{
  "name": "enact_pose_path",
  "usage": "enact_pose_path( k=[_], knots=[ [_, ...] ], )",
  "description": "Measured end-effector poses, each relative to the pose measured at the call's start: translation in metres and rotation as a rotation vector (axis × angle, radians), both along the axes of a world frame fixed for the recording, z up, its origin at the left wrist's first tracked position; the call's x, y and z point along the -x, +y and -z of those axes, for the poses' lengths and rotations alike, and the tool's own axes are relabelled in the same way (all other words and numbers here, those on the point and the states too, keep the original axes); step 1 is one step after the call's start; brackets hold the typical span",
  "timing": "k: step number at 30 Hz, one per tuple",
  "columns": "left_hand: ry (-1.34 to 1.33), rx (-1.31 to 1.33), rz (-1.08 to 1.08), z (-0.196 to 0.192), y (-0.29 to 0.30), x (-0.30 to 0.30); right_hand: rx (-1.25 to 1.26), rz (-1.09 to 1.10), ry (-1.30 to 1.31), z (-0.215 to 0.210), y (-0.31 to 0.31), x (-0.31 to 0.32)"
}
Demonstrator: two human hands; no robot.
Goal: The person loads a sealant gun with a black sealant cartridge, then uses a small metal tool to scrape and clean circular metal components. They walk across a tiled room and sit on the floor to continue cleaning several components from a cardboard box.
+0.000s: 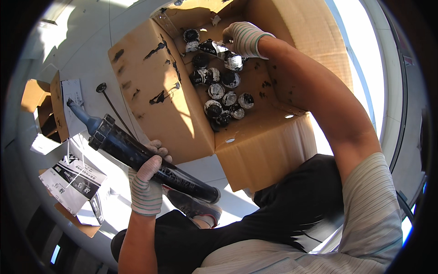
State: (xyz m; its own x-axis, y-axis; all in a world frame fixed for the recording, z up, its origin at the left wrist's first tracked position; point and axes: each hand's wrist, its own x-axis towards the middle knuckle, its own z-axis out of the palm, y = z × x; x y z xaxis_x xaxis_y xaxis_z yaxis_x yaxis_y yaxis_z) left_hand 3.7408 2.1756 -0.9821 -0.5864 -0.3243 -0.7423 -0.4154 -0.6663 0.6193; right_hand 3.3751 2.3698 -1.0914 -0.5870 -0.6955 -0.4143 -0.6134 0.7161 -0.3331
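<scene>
A: Status check. What do your hands have?

B: Your left hand (147, 182), gloved, is clenched round the barrel of the black caulking gun (150, 160) approx. mid-length. The gun lies on a slant: nozzle twd 10 o'clock, rear end twd 4 o'clock, above your knee. The plunger rod (113, 106) lies apart on the floor, just beyond the gun at 11 o'clock, so the barrel looks open at the back.

A: And the right?

B: Your right hand (244, 39), also gloved, is reached deep into the open cardboard box (255, 150) at 12 o'clock. Fingers are curled down onto a smeared sealant pack (213, 47) near the box's far wall. Whether they've closed fully on it: can't tell, the glove hides the tips.

A: Box contents?

B: Approx. a dozen round pack ends (223, 93), black-and-white, smeared, stood on end in a cluster from centre to far side. Black smears mark the left flap too.

A: How far along, in your judgement?

B: Early-to-mid stage. Looks done: rod pulled, gun held ready. Looks left: lift one pack clear, load it into the barrel, refit rod. No pack is out of the box.

A: Anything else nearby?

B: Torn printed wrapper (73, 182) on the floor at 8 o'clock; a smaller open carton (48, 109) at 9 o'clock.
</scene>
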Motion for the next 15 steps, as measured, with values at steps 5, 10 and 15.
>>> enact_pose_path(
  k=[5,10,15],
  knots=[
    [0.047,0.039,-0.027,-0.001,0.005,0.002,0.029,0.033,-0.004,-0.004,0.004,0.004],
    [0.025,0.042,-0.007,0.002,0.003,0.0,0.065,0.112,-0.045,-0.017,0.005,0.006],
    [0.009,0.027,-0.002,0.002,0.002,-0.001,0.175,0.264,-0.165,-0.023,0.004,0.007]
  ],
)
